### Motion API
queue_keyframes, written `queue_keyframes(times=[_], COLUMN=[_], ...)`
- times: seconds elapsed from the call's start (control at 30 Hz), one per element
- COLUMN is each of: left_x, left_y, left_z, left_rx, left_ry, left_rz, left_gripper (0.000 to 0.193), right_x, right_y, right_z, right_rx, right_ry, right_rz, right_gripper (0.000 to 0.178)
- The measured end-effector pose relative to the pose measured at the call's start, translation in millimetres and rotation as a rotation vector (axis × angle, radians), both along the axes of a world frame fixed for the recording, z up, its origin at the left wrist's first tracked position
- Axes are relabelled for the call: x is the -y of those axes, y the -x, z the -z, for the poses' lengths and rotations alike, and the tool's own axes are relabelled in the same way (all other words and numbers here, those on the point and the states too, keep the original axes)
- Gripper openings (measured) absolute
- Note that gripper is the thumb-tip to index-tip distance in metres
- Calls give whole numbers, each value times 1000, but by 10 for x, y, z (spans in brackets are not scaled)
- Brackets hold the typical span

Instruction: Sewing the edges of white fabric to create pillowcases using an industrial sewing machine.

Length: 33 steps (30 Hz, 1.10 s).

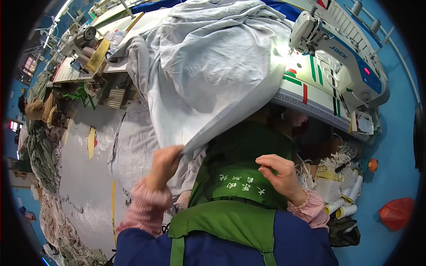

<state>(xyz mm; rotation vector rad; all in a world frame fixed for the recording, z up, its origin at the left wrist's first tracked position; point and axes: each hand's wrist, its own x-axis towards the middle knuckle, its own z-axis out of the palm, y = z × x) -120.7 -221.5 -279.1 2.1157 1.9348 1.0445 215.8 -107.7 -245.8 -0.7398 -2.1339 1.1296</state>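
Note:
A large pale grey-white cloth (213,57) lies heaped over the sewing table and hangs off its front edge. My left hand (164,166) is closed on a corner of this cloth, pulling its hemmed edge into a taut diagonal that runs up toward the sewing machine (341,53). Over my green apron (239,155), my right hand (280,175) hovers with fingers bent and thumb near the forefinger. Nothing shows in it, though whether the fingertips meet on something small I cannot make out. The machine's lamp lights the cloth beside the needle area.
A ruler strip (310,105) lines the table's front edge, with a small open box (363,123) at its right end. Below lie thread cones (348,208), scraps and a red bag (396,213). More cloth (133,137) hangs at left, near another sewing machine (84,42).

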Motion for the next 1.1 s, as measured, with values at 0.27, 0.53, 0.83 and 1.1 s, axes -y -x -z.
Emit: queue_keyframes(times=[0.27,0.53,0.83,1.1], left_x=[127,109,143,-136], left_y=[-750,-948,-892,-1010], left_z=[-1693,-1870,-1893,-1787], left_rx=[-66,-40,-161,-140], left_ry=[-37,-117,-110,43], left_rz=[98,70,184,569], left_gripper=[16,20,20,26], right_x=[-131,-270,-345,-185], right_y=[375,556,615,56], right_z=[-764,-927,-972,-696], right_rx=[-205,-257,-246,-88], right_ry=[-552,-700,-670,-852], right_rz=[83,117,31,26], right_gripper=[18,22,21,21])
